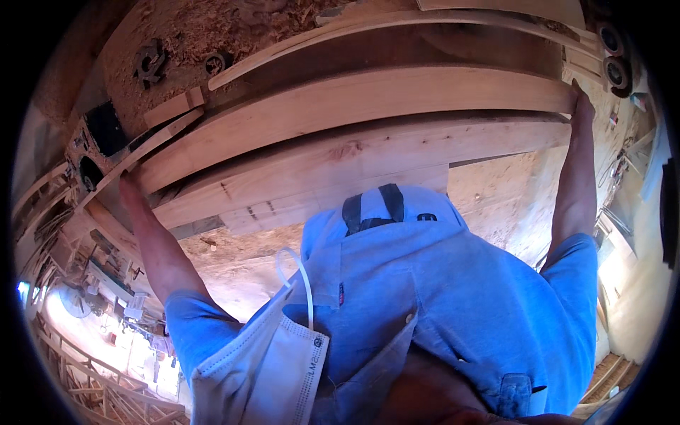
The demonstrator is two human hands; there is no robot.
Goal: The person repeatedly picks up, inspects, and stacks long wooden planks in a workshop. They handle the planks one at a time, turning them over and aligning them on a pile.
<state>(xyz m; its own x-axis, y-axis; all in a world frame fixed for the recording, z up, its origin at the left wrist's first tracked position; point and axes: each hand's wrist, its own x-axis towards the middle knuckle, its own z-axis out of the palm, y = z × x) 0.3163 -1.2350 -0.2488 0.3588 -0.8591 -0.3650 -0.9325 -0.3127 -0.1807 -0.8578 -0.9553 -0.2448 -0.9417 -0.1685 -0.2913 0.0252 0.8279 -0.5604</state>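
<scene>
A long, pale wooden plank stretches across in front of me, with its face toward me. At its left end is my left hand, closed on the edge, though most of the fingers are hidden. My right hand grips the opposite end, its fingers curled partly behind the wood. Both arms are spread wide. Just nearer to me lies a second wooden board with a reddish knot, separated from the plank by a dark gap.
Beyond the plank runs a thin wooden strip. Wood shavings cover the floor at the far left, near a dark metal part. Small wheels stand at far right. A white face mask hangs before my shirt.
</scene>
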